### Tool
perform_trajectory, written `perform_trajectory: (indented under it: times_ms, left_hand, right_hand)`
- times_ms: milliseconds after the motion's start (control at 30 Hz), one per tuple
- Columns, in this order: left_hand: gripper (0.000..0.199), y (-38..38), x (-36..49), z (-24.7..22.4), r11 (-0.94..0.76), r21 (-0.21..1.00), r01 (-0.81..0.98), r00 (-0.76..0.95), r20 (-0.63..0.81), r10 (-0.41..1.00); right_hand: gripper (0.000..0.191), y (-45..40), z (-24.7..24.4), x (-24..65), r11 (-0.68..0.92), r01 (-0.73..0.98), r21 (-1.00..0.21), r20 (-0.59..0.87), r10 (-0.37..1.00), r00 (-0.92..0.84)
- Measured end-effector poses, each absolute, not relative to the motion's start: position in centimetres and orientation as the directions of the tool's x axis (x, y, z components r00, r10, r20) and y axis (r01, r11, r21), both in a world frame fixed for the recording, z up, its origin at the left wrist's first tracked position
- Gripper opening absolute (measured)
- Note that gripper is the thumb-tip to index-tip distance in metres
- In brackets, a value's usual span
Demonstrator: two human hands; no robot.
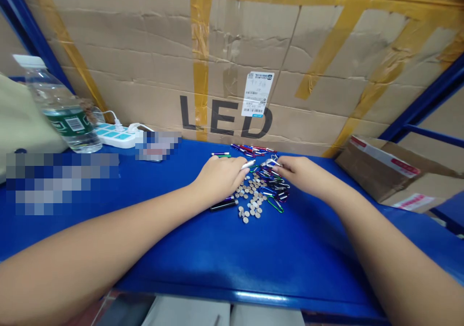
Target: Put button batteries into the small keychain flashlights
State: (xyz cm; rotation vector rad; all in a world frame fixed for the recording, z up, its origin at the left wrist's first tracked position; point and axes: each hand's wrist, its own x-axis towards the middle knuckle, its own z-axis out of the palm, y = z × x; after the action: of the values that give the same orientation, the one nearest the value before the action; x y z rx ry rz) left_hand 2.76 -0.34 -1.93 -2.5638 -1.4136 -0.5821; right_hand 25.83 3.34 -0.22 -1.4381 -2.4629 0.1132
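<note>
My left hand (223,176) is closed around a slim silver tube (248,164), whose end sticks out past the thumb and fingers. In my right hand (295,171) a silver carabiner (270,162) is pinched between thumb and fingertips, pointing toward the tube; a small gap seems to part the two. Below the hands lies a spread of small round silver discs (255,202), coin-like. Beside them, under the right hand, is a pile of blue, black and green carabiners (277,188). A black tube (224,205) and a purple one lie under my left wrist.
Red and blue slim tubes (253,150) lie at the back against a large taped cardboard box (224,65). On the left stand a water bottle (68,118) and a white power strip (119,135). An open small carton (380,171) sits at the right of the blue table (253,258).
</note>
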Motion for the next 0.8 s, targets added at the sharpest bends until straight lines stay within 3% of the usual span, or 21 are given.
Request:
perform_trajectory:
  times_ms: [133, 200, 267, 333, 433, 500, 667, 800]
  left_hand:
    - [0.030, -0.2, 2.6, -1.8, -0.533, 0.080, 0.842, 0.462, 0.402, 0.790]
    - [0.029, -0.2, 2.6, -1.9, -0.541, 0.085, 0.837, 0.464, 0.414, 0.783]
    - [0.027, 0.0, 2.6, -2.0, -0.560, 0.078, 0.825, 0.478, 0.433, 0.764]
    - [0.026, 0.1, 2.6, -2.3, -0.566, 0.066, 0.822, 0.483, 0.446, 0.754]
    - [0.026, 0.2, 2.6, -2.6, -0.540, 0.077, 0.838, 0.452, 0.457, 0.766]
    - [0.025, 0.2, 2.6, -2.6, -0.540, 0.072, 0.839, 0.449, 0.468, 0.761]
    - [0.017, 0.1, 2.3, -2.4, -0.585, -0.023, 0.811, 0.521, 0.485, 0.702]
    - [0.025, 0.3, 2.1, -2.2, -0.604, -0.124, 0.787, 0.576, 0.498, 0.648]
  right_hand:
    - [0.020, 3.7, -0.3, 26.9, 0.498, 0.835, -0.234, 0.058, 0.865, -0.499]
    - [0.022, 3.6, -0.3, 26.7, 0.454, 0.851, -0.265, 0.087, 0.890, -0.448]
    - [0.036, 3.2, -0.2, 26.1, 0.426, 0.841, -0.334, 0.192, 0.904, -0.382]
    - [0.040, 2.7, -0.1, 25.2, 0.442, 0.771, -0.458, 0.252, 0.897, -0.364]
    - [0.032, 2.0, -0.1, 23.6, 0.467, 0.587, -0.661, 0.175, 0.857, -0.485]
    - [0.037, 1.7, -0.5, 22.7, 0.439, 0.499, -0.748, 0.132, 0.834, -0.536]
    - [0.038, 1.2, -1.2, 21.5, 0.220, 0.375, -0.900, 0.010, 0.873, -0.487]
    - [0.034, 0.8, -1.1, 21.3, 0.180, 0.238, -0.954, 0.031, 0.852, -0.522]
